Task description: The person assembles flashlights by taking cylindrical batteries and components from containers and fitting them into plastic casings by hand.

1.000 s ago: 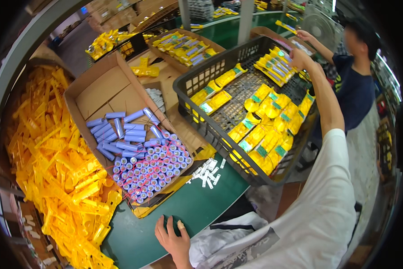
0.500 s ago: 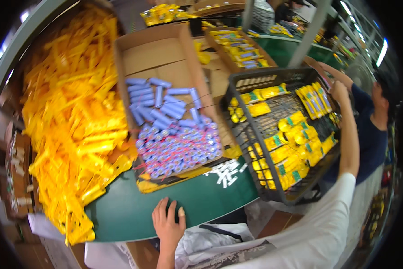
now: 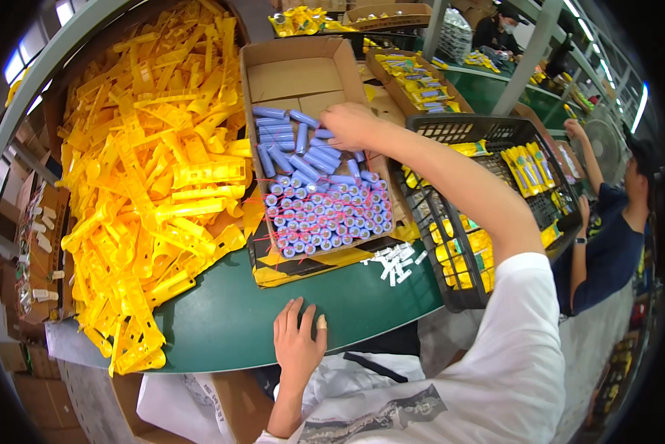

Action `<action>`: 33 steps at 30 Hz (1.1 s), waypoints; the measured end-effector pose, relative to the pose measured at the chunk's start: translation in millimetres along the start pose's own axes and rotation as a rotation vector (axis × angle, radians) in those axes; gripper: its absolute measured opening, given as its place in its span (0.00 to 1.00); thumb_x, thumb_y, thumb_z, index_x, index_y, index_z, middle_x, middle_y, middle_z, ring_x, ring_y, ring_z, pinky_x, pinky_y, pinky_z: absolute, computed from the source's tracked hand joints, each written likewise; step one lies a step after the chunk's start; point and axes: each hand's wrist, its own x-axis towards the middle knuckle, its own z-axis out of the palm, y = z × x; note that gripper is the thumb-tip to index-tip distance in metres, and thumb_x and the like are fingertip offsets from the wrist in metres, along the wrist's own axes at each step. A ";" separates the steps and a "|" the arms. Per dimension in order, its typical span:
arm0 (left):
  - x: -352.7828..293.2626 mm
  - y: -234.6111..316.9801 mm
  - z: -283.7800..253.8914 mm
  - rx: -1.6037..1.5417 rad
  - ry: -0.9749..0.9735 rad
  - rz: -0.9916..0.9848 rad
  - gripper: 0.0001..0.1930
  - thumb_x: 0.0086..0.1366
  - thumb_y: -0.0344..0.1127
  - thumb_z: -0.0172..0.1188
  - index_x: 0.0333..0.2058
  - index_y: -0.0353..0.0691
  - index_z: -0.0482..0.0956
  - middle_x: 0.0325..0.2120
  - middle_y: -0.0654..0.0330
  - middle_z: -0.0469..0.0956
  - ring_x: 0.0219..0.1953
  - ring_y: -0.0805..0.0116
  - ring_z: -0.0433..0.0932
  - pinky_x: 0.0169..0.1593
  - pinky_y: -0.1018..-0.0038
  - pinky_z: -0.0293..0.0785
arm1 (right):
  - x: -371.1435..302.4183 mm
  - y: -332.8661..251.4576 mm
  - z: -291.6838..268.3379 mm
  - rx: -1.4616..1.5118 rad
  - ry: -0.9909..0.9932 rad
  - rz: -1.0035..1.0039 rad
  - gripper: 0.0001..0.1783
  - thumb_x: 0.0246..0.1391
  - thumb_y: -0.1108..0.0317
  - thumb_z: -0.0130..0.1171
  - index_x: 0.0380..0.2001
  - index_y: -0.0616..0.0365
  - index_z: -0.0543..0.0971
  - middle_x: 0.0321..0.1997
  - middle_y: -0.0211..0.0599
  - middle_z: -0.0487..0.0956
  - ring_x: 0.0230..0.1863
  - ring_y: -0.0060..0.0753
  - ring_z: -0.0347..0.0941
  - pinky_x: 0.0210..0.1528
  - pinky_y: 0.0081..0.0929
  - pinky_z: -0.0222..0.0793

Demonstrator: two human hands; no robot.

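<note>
My right hand (image 3: 351,126) reaches over a cardboard box (image 3: 303,66), its fingers curled down onto a loose blue cylindrical battery cell (image 3: 323,134); the fingertips are partly hidden. More loose blue cells (image 3: 306,167) lie around it. Nearer in the same box, many cells with red wires (image 3: 329,218) stand packed on end. My left hand (image 3: 299,337) rests palm down on the green tabletop (image 3: 221,318), fingers spread and holding nothing. A tan covering wraps its thumb tip.
A heap of yellow plastic holders (image 3: 155,185) fills the left side. On the right stands a black crate (image 3: 451,296) of yellow-wrapped packs. Small white pieces (image 3: 395,263) lie between box and crate. A co-worker (image 3: 613,222) is beyond the crate. Behind sits another cardboard box (image 3: 458,96) of packs.
My right hand has moved left from the crate's far right side to the cells in the cardboard box. My left hand stays on the tabletop. The whole view has shifted slightly.
</note>
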 end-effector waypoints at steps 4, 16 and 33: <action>-1.9 -0.5 -0.1 0.006 0.025 0.003 0.15 0.63 0.33 0.70 0.47 0.38 0.85 0.55 0.50 0.80 0.60 0.45 0.77 0.63 0.52 0.73 | -5.2 21.3 -24.6 0.146 -0.049 0.045 0.18 0.60 0.57 0.65 0.46 0.60 0.85 0.44 0.50 0.87 0.45 0.53 0.85 0.48 0.45 0.83; 1.5 -0.1 -0.8 0.032 -0.003 0.013 0.14 0.64 0.33 0.69 0.48 0.37 0.84 0.54 0.50 0.80 0.60 0.45 0.77 0.61 0.51 0.73 | -241.9 124.1 -25.4 0.308 -0.216 0.371 0.30 0.46 0.52 0.80 0.49 0.56 0.85 0.47 0.45 0.87 0.50 0.49 0.84 0.53 0.45 0.79; -6.8 -1.2 -24.5 -0.402 0.115 0.073 0.17 0.58 0.26 0.72 0.48 0.39 0.85 0.51 0.50 0.82 0.52 0.49 0.81 0.57 0.56 0.76 | -317.7 -22.8 -166.9 0.344 0.266 0.713 0.31 0.38 0.56 0.84 0.48 0.55 0.87 0.40 0.45 0.89 0.40 0.39 0.87 0.47 0.36 0.80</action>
